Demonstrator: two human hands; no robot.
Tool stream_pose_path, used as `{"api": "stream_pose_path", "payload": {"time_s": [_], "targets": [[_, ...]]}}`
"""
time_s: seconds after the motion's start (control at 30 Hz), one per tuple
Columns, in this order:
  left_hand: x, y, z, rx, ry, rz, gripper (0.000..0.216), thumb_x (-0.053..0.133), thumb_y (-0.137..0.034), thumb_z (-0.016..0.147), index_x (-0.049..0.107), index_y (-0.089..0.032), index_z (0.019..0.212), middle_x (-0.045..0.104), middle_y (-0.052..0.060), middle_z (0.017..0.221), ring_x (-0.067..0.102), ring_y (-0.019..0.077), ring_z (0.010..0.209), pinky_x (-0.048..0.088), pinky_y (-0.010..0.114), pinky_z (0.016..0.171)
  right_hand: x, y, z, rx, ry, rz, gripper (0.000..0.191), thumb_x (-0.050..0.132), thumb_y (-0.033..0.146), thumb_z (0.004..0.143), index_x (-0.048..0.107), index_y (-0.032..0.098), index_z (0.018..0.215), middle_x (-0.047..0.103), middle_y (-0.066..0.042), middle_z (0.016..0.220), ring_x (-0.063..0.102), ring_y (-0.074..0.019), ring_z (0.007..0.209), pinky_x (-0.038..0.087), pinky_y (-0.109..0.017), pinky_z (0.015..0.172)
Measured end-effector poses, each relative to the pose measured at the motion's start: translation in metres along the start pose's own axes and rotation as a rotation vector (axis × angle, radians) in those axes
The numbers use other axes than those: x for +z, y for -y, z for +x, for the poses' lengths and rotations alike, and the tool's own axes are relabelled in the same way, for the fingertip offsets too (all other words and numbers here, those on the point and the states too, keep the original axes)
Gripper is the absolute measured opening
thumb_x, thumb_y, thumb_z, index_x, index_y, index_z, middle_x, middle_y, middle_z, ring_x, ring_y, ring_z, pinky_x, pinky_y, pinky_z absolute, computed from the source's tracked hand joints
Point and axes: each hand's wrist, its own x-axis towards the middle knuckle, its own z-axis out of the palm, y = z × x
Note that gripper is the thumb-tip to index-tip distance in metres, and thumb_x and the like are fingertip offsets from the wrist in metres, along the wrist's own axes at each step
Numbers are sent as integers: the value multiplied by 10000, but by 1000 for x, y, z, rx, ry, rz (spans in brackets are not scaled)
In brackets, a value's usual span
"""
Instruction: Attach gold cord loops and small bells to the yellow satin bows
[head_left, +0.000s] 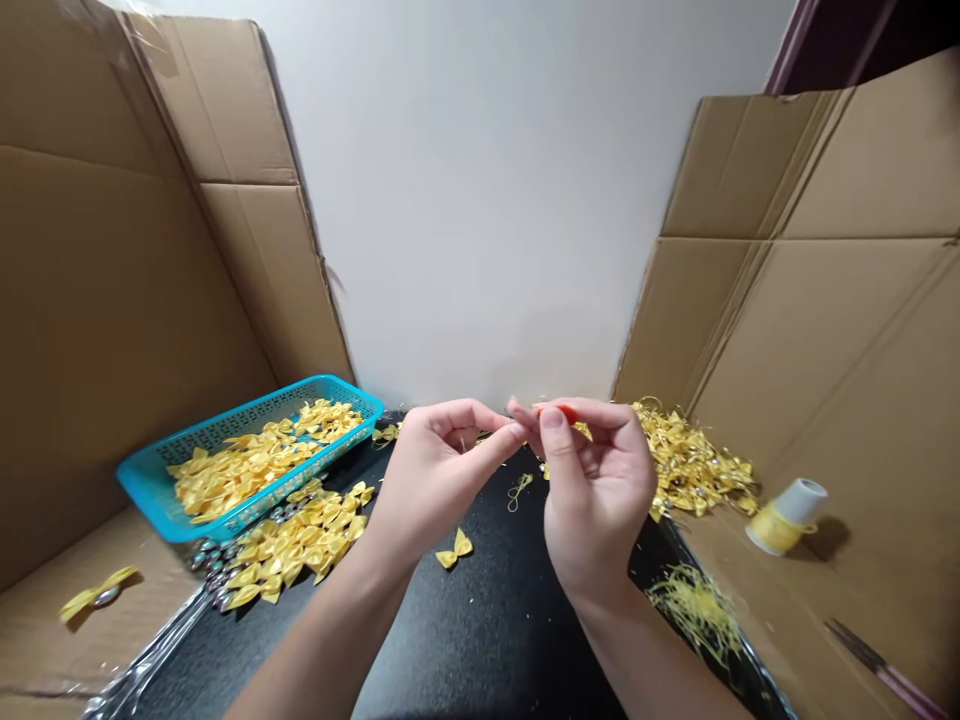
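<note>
My left hand and my right hand meet above the middle of the black table. The left thumb and forefinger are pinched together, on something too small to make out. Between the thumb and forefinger of my right hand sits a small orange-red object, mostly covered by the fingers. Below the hands, a single yellow ribbon bow lies on the black tabletop. A loop of yellow thread rests farther back, between the wrists.
A turquoise basket of yellow bows stands left, with more bows and shiny beads before it. At right are a bow pile, a thread spool, thread scraps and scissors. Cardboard walls flank the table.
</note>
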Motion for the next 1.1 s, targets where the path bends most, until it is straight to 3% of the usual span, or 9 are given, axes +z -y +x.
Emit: {"api": "stream_pose_path", "payload": {"time_s": [0.27, 0.73, 1.1], "targets": [[3, 2, 1, -17, -8, 14, 290, 792, -398, 665, 644, -150, 633, 652, 29, 597, 577, 136, 567, 432, 228, 525, -4, -1, -2, -81, 3, -108, 57, 610, 192, 886, 564, 225, 891, 683, 8, 839, 746, -153, 781, 636, -255, 637], [4, -1, 2, 7, 10, -61, 225, 814, -314, 653, 680, -135, 635, 708, 30, 635, 579, 100, 558, 422, 190, 528, -3, -2, -3, -70, -14, -77, 68, 608, 185, 891, 555, 228, 894, 660, 12, 840, 743, -154, 782, 634, -267, 652], [4, 1, 3, 12, 7, -43, 246, 809, -347, 659, 683, -137, 643, 710, 37, 648, 596, 113, 572, 444, 205, 543, -2, -5, -2, -69, -18, -103, 76, 598, 187, 892, 542, 239, 893, 648, 16, 833, 742, -155, 795, 634, -270, 647]]}}
